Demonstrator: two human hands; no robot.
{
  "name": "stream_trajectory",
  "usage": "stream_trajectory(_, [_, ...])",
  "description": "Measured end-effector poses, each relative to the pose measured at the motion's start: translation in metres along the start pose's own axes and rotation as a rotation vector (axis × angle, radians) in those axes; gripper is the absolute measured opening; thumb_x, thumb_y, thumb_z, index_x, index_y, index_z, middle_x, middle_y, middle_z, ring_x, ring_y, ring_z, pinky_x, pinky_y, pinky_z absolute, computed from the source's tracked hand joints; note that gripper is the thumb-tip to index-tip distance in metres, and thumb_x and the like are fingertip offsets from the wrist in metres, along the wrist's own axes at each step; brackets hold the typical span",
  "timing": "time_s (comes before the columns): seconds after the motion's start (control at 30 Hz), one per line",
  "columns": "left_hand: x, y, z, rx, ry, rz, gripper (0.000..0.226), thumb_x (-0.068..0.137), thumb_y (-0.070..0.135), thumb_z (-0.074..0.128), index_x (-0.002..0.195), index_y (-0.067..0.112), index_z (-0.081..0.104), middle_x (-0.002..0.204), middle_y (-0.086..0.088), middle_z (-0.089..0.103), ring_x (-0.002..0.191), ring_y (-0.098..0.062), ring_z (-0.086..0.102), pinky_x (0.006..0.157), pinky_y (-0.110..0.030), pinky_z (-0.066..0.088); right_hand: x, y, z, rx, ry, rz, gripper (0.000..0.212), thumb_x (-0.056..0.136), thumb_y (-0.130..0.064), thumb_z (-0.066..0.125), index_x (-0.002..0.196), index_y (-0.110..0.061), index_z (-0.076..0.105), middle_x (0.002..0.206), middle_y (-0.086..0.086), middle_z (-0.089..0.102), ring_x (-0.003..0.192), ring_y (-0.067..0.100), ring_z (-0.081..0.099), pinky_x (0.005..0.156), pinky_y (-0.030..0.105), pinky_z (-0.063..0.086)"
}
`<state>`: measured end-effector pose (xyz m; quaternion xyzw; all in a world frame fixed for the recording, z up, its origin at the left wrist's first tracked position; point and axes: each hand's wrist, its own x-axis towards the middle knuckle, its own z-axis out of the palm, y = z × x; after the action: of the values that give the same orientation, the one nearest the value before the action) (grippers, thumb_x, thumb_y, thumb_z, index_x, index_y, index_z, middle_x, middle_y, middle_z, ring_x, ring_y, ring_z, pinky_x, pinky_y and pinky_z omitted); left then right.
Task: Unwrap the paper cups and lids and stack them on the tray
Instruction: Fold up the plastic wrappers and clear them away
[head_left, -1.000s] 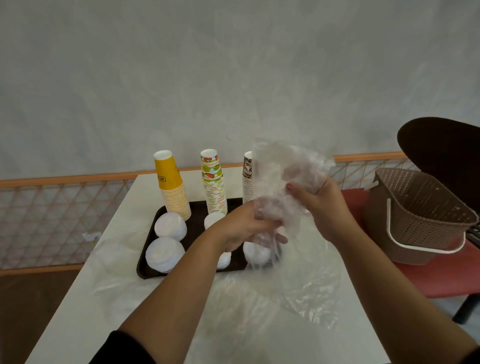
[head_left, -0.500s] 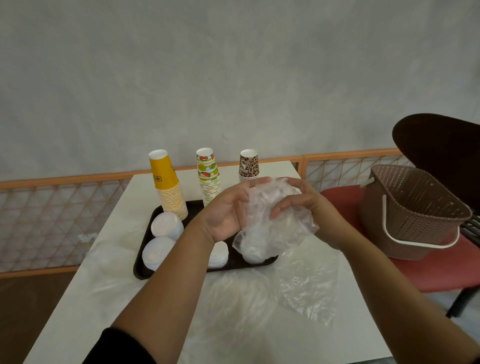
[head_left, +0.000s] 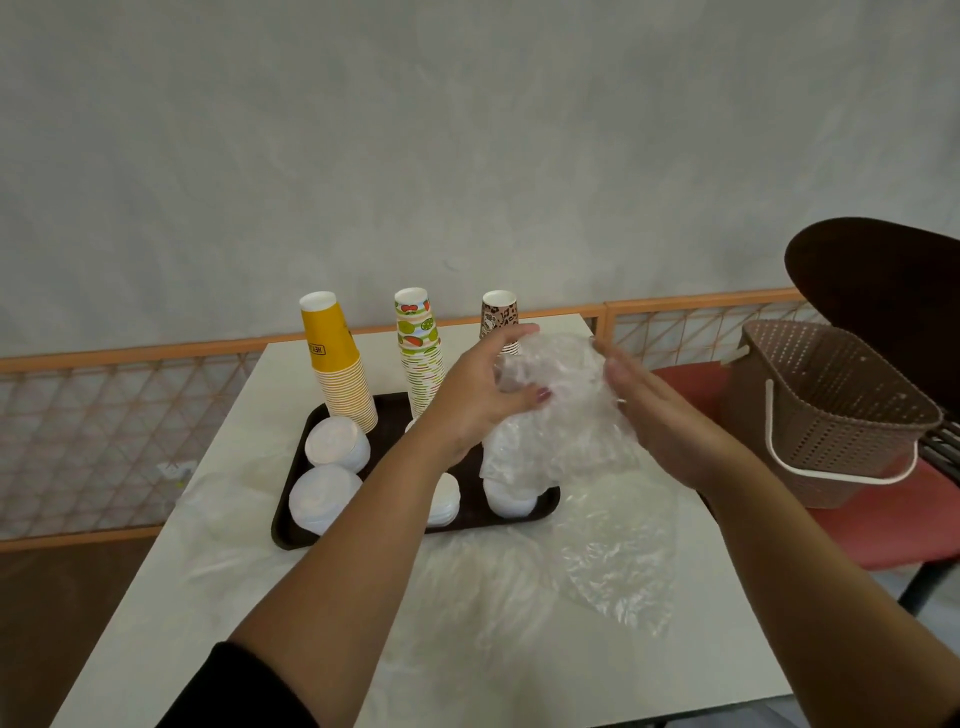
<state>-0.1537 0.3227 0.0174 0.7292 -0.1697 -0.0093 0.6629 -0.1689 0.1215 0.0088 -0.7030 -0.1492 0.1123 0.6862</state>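
A dark tray (head_left: 283, 525) on the white table holds three upside-down cup stacks: yellow (head_left: 337, 364), fruit-patterned (head_left: 418, 353) and brown leopard-print (head_left: 498, 314). White lid stacks (head_left: 335, 441) sit in front of them, some hidden behind my arms. Above the tray's right end, my left hand (head_left: 478, 395) and my right hand (head_left: 660, 415) press a crumpled clear plastic wrapper (head_left: 561, 415) between them. The left fingers curl over its top; the right palm is flat against its side.
More clear plastic wrap (head_left: 618, 561) lies on the table (head_left: 182, 613) in front of and right of the tray. A brown woven basket (head_left: 831, 410) with a white handle stands on a red chair seat (head_left: 914, 525) at the right. An orange mesh railing (head_left: 114, 415) runs behind.
The wrapper was held up and stretched tall, then came down and was bunched into a ball between both hands. My hands have shifted slightly right over the tray.
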Motion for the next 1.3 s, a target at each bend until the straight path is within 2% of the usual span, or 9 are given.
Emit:
stream_trajectory(0.13, [0.003, -0.006, 0.008, 0.002, 0.034, -0.064, 0.063, 0.067, 0.016, 0.082, 0.122, 0.029, 0.055, 0.127, -0.004, 0.058, 0.119, -0.021, 0.055, 0.1, -0.044, 0.047, -0.002, 0.007, 0.007, -0.056, -0.071, -0.013, 0.038, 0.083, -0.011, 0.066, 0.12, -0.007, 0.06, 0.113, 0.01, 0.068, 0.108, 0.027, 0.064, 0.089, 0.037, 0.054])
stream_trajectory(0.3, [-0.004, -0.012, 0.011, -0.152, -0.131, -0.294, 0.028, 0.082, 0.002, 0.068, 0.105, 0.016, 0.064, 0.104, -0.005, 0.071, 0.095, -0.017, 0.068, 0.085, -0.033, 0.055, -0.003, 0.013, -0.001, 0.013, 0.06, -0.06, 0.043, 0.074, -0.014, 0.069, 0.115, -0.005, 0.062, 0.111, 0.013, 0.069, 0.104, 0.027, 0.066, 0.09, 0.04, 0.054])
stream_trajectory(0.5, [-0.001, -0.012, 0.019, -0.321, -0.053, -0.303, 0.028, 0.083, -0.009, 0.058, 0.101, 0.011, 0.066, 0.091, -0.003, 0.071, 0.081, -0.02, 0.068, 0.074, -0.036, 0.055, -0.008, 0.008, -0.004, 0.139, 0.045, -0.103, 0.039, 0.076, 0.003, 0.065, 0.114, 0.001, 0.059, 0.097, 0.008, 0.07, 0.088, 0.02, 0.068, 0.071, 0.028, 0.056])
stream_trajectory(0.63, [-0.003, -0.007, 0.022, -0.353, -0.061, -0.259, 0.043, 0.085, -0.013, 0.051, 0.063, 0.018, 0.072, 0.08, 0.006, 0.072, 0.071, -0.015, 0.067, 0.054, -0.028, 0.055, -0.017, 0.006, -0.005, 0.116, 0.004, -0.095, 0.021, 0.082, -0.022, 0.065, 0.099, -0.012, 0.073, 0.109, 0.012, 0.067, 0.097, 0.022, 0.065, 0.075, 0.032, 0.057])
stream_trajectory(0.87, [-0.002, -0.004, 0.029, 0.019, -0.041, -0.005, 0.062, 0.068, -0.029, 0.039, 0.04, 0.022, 0.062, 0.097, 0.006, 0.064, 0.095, -0.008, 0.059, 0.074, -0.022, 0.051, -0.032, -0.001, -0.015, 0.16, 0.066, 0.097, 0.045, 0.082, -0.05, 0.053, 0.106, -0.012, 0.057, 0.117, 0.006, 0.06, 0.104, 0.025, 0.06, 0.075, 0.036, 0.057])
stream_trajectory(1.0, [-0.001, 0.003, 0.032, 0.195, -0.119, 0.039, 0.052, 0.066, -0.028, 0.039, 0.067, 0.015, 0.068, 0.11, 0.0, 0.06, 0.104, -0.004, 0.053, 0.071, -0.008, 0.047, -0.039, 0.006, -0.011, -0.173, 0.071, 0.139, 0.037, 0.082, -0.007, 0.069, 0.118, -0.01, 0.06, 0.108, 0.013, 0.069, 0.096, 0.026, 0.068, 0.083, 0.043, 0.056])
stream_trajectory(1.17, [-0.015, 0.005, 0.061, 0.449, 0.566, 0.488, 0.032, 0.086, -0.004, 0.048, 0.113, 0.009, 0.056, 0.117, -0.005, 0.056, 0.105, -0.016, 0.052, 0.087, -0.019, 0.041, -0.034, 0.02, -0.007, -0.408, 0.671, 0.026, 0.024, 0.082, -0.019, 0.071, 0.103, -0.013, 0.06, 0.09, -0.001, 0.066, 0.081, 0.014, 0.063, 0.067, 0.028, 0.054])
stream_trajectory(1.23, [-0.029, 0.0, 0.087, 0.513, 0.373, 0.713, 0.03, 0.091, 0.01, 0.049, 0.12, 0.002, 0.055, 0.123, -0.01, 0.055, 0.113, -0.019, 0.052, 0.098, -0.025, 0.04, -0.035, 0.025, -0.007, -0.387, 0.735, -0.027, 0.022, 0.08, -0.018, 0.072, 0.097, -0.01, 0.059, 0.086, 0.004, 0.066, 0.079, 0.02, 0.064, 0.062, 0.029, 0.051])
stream_trajectory(1.3, [-0.036, -0.011, 0.11, 0.604, 0.156, 0.671, 0.045, 0.097, 0.032, 0.041, 0.133, 0.004, 0.047, 0.142, -0.012, 0.044, 0.133, -0.022, 0.04, 0.11, -0.03, 0.033, -0.037, 0.025, -0.007, -0.275, 0.711, -0.078, 0.027, 0.075, -0.023, 0.072, 0.093, -0.008, 0.06, 0.085, 0.012, 0.068, 0.08, 0.029, 0.065, 0.068, 0.04, 0.053])
